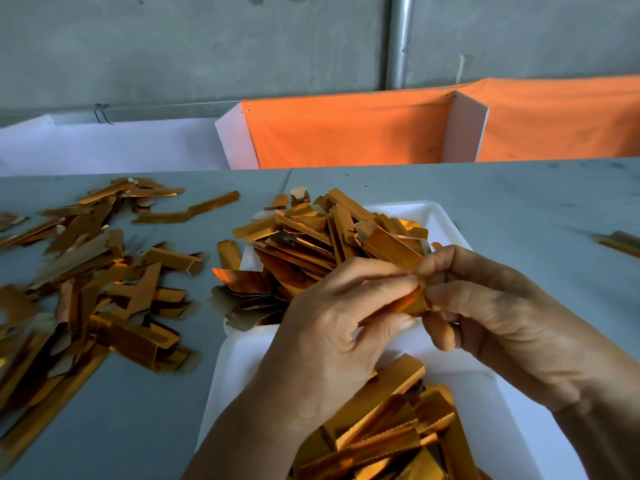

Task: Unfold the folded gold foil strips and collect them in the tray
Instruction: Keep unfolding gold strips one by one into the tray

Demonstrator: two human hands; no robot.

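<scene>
Gold foil strip (410,271), still creased, is held above the white tray (446,216) between both hands. It is pinched by the curled thumb and fingers of the left hand (332,327) on one side of the crease and of the right hand (485,306) on the other. The fold is best opened by drawing the two halves gently apart, since thin foil is likely to tear if jerked. Opened strips (388,434) are heaped in the tray's near end, more (311,244) at its far end. Loose strips (104,278) are scattered to the left on the grey tabletop (519,202). Beyond it, orange cloth (346,133), white panels (104,147), a concrete wall (207,46) and a metal pipe (400,39) are seen.
</scene>
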